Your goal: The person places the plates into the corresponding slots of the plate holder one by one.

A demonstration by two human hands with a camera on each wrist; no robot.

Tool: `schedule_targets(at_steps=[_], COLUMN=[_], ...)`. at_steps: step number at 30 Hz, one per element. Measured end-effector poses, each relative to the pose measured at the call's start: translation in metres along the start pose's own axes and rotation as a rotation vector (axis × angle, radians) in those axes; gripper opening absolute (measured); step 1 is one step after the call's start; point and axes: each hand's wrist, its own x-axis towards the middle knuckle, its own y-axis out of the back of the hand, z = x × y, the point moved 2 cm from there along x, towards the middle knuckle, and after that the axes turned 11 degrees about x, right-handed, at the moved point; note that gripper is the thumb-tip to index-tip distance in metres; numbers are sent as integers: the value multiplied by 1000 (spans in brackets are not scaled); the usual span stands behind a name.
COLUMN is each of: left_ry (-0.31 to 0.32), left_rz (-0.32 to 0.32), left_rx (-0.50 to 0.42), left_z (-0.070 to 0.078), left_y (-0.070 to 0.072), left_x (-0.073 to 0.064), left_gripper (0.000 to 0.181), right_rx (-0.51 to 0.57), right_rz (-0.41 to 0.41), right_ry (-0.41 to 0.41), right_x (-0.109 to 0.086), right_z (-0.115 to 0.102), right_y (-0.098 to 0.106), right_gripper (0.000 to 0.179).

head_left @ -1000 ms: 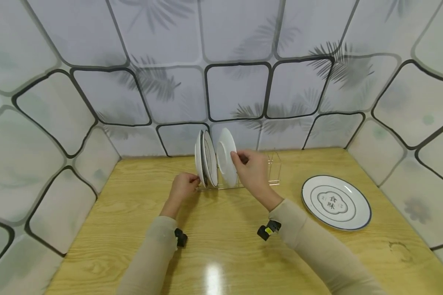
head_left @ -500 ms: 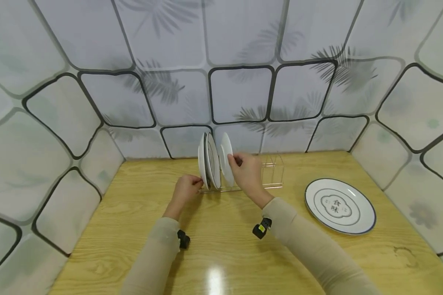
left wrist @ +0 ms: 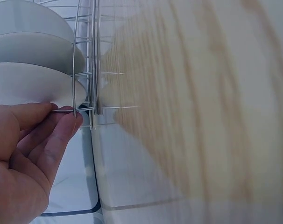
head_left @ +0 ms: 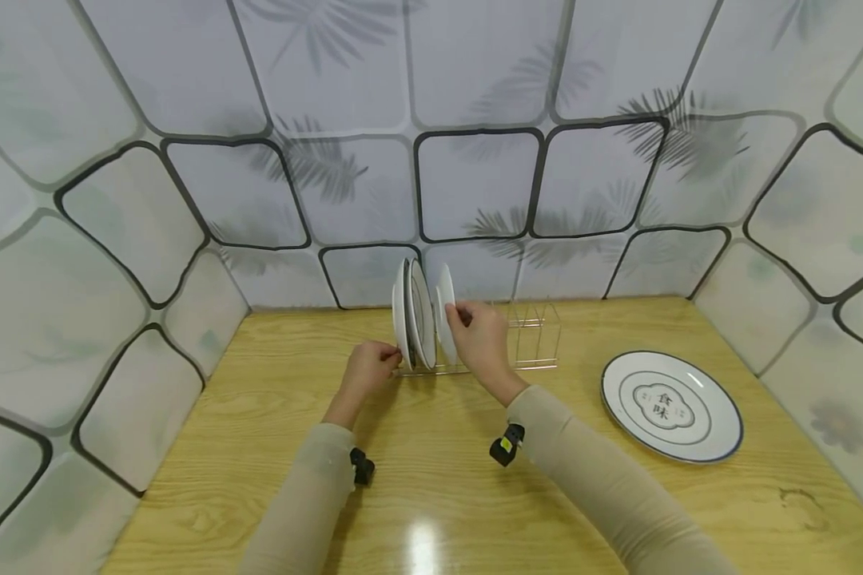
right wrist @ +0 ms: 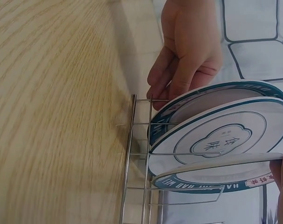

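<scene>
At right hand [head_left: 484,342], pinch on a plate [head_left: 443,307].

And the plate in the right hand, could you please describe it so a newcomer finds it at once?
On the wooden table, near the patterned wall, find the wire rack. In the head view, two plates stand close together at its left end. The wanted plate is just right of them, the only one pinched by the right hand.

The held plate [head_left: 443,310] leans less; the right grip [head_left: 482,339] shifted left.
</scene>
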Motion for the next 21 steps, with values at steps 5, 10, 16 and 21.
schedule_targets(at_steps=[5,10,16,21], left_ry=[15,23,31,29], left_rz=[-4,-8,-6,-4], left_rx=[-2,-10,-10,-7], left_z=[1,1,3,3], left_y=[0,0,1,1], left_x=[-1,-2,-2,-3], left_gripper=[14,14,14,14], right_rx=[-8,2,20,42], right_rz=[10,6,-5,-40], right_ry=[29,5,-30,-55], right_x=[0,-2,-3,-4], right_z=[2,4,5,6], right_y=[-3,-5,-8,-11], right_gripper=[15,15,14,14])
